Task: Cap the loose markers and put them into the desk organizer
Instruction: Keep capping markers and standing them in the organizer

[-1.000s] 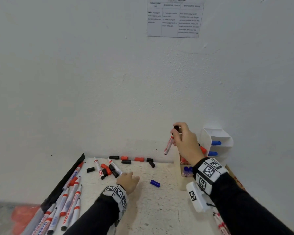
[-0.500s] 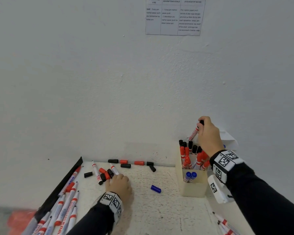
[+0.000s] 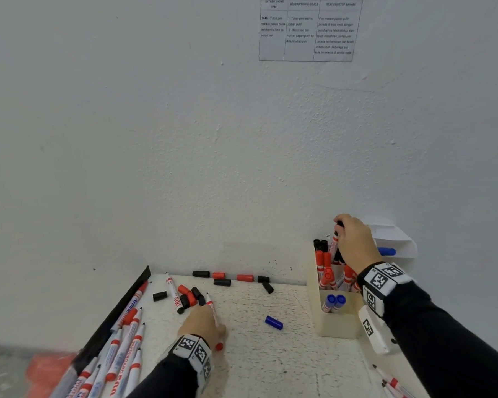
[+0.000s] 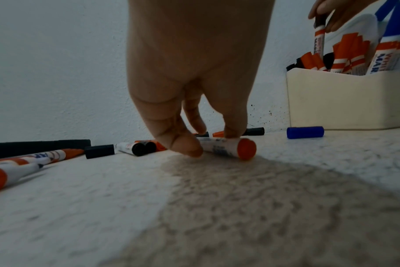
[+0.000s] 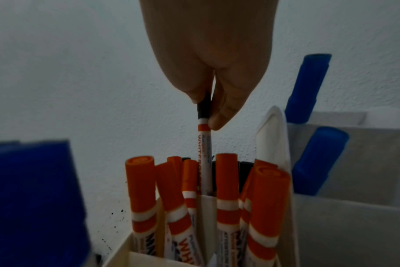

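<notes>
Over the cream desk organizer at the right of the table, the right hand pinches a black-capped marker by its cap end, upright, its lower end down among the orange-capped markers standing in the rear compartment (two blue-capped ones stand in the front one). Nearer the left side, the left hand has thumb and fingertips closed on an uncapped marker lying on the tabletop. Loose black and orange caps lie along the wall, a blue cap lies alone near the organizer, and more uncapped markers lie at the left edge.
</notes>
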A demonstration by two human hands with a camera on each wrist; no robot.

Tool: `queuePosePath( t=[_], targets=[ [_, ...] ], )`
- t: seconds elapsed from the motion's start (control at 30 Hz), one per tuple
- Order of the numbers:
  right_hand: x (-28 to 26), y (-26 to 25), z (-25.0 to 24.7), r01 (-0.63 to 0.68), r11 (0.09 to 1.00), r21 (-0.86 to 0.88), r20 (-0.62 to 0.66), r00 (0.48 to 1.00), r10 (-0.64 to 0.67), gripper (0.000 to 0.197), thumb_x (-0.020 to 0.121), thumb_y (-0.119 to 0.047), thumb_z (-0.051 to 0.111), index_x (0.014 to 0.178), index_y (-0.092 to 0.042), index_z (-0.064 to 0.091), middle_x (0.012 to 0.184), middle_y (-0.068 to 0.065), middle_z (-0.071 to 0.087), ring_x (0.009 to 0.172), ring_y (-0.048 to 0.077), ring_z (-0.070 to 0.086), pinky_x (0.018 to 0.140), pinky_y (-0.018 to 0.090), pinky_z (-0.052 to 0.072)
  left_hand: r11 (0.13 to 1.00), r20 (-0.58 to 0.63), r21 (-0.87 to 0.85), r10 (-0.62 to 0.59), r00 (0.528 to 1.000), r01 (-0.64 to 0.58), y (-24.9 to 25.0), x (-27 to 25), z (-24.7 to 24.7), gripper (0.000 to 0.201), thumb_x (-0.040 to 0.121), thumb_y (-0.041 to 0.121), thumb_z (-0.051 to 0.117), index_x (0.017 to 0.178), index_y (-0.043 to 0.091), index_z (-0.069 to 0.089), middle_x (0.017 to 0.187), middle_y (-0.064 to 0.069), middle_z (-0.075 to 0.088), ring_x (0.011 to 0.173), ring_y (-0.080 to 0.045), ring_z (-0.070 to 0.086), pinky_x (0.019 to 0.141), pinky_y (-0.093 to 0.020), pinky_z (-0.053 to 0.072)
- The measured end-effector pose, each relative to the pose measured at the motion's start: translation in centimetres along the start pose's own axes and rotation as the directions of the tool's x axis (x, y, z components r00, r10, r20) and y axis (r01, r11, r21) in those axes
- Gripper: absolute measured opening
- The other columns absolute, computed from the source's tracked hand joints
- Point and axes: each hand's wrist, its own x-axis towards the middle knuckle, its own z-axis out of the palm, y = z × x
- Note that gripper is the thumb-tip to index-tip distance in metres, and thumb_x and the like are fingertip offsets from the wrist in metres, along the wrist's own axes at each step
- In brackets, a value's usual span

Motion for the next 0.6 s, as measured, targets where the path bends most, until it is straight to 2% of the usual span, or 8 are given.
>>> queuePosePath(
  t=[0.1, 0.2, 0.3, 0.37, 0.47, 0.6],
  targets=[
    [-0.4, 0.2, 0.5, 0.003, 0.995, -0.096, 0.03, 1.0, 0.0, 0.026, 0.096, -0.016, 0.044, 0.117, -0.008, 0.057, 0.111, 0.014, 0.06, 0.1, 0.027, 0.056, 0.087, 0.036, 0.045, 0.998, -0.023, -0.054, 0.038, 0.999, -0.039, -0.2, 0.1, -0.1, 0.041, 0.086, 0.026, 0.061, 0.122, 0.014, 0.045, 0.12, -0.004, 0.053, 0.087, -0.011, 0.047, 0.083, -0.019, 0.044],
    [-0.7, 0.0, 0.5, -0.022, 0.992, -0.121, 0.065, 0.997, 0.03, 0.026, 0.095, -0.015, 0.046, 0.117, -0.009, 0.059, 0.114, 0.01, 0.059, 0.105, 0.024, 0.053, 0.085, 0.026, 0.037, 0.998, -0.005, -0.057, 0.038, 0.999, -0.038, -0.2, 0.2, -0.3, 0.04, 0.087, 0.02, 0.058, 0.125, 0.017, 0.046, 0.125, -0.005, 0.05, 0.095, -0.012, 0.051, 0.087, -0.019, 0.045],
    [-0.7, 0.2, 0.8, -0.042, 0.995, -0.092, 0.066, 0.997, 0.048, 0.022, 0.093, -0.013, 0.049, 0.112, -0.008, 0.059, 0.107, 0.01, 0.062, 0.099, 0.023, 0.056, 0.078, 0.023, 0.035, 0.998, 0.007, -0.061, 0.031, 0.999, -0.031, -0.3, 0.1, -0.2, 0.037, 0.087, 0.018, 0.058, 0.123, 0.019, 0.049, 0.125, -0.003, 0.049, 0.106, -0.015, 0.055, 0.09, -0.02, 0.045],
    [-0.4, 0.6, 1.3, -0.075, 0.993, -0.09, 0.155, 0.984, 0.088, 0.023, 0.094, -0.01, 0.047, 0.113, -0.007, 0.059, 0.109, 0.012, 0.063, 0.099, 0.024, 0.057, 0.082, 0.026, 0.04, 0.998, 0.002, -0.058, 0.028, 1.0, -0.028, -0.4, 0.0, -0.2, 0.033, 0.088, 0.017, 0.057, 0.121, 0.019, 0.051, 0.124, -0.003, 0.05, 0.105, -0.015, 0.056, 0.09, -0.02, 0.046],
    [-0.3, 1.1, 2.1, -0.13, 0.977, -0.172, 0.324, 0.929, 0.181, 0.03, 0.094, -0.009, 0.043, 0.12, -0.009, 0.058, 0.12, 0.012, 0.059, 0.109, 0.025, 0.056, 0.095, 0.031, 0.042, 0.998, 0.0, -0.054, 0.022, 1.0, -0.022, -0.5, -0.1, -0.2, 0.03, 0.09, 0.015, 0.055, 0.119, 0.018, 0.051, 0.122, -0.003, 0.051, 0.105, -0.015, 0.057, 0.09, -0.019, 0.047],
    [-0.4, 0.6, 2.7, -0.104, 0.975, -0.195, 0.382, 0.908, 0.173, 0.036, 0.094, -0.01, 0.038, 0.127, -0.012, 0.053, 0.127, 0.011, 0.055, 0.113, 0.025, 0.054, 0.1, 0.034, 0.043, 0.998, 0.002, -0.063, 0.014, 1.0, -0.014, -0.5, -0.1, -0.3, 0.031, 0.089, 0.014, 0.055, 0.119, 0.019, 0.051, 0.123, -0.003, 0.051, 0.105, -0.015, 0.057, 0.09, -0.02, 0.048]
  ],
)
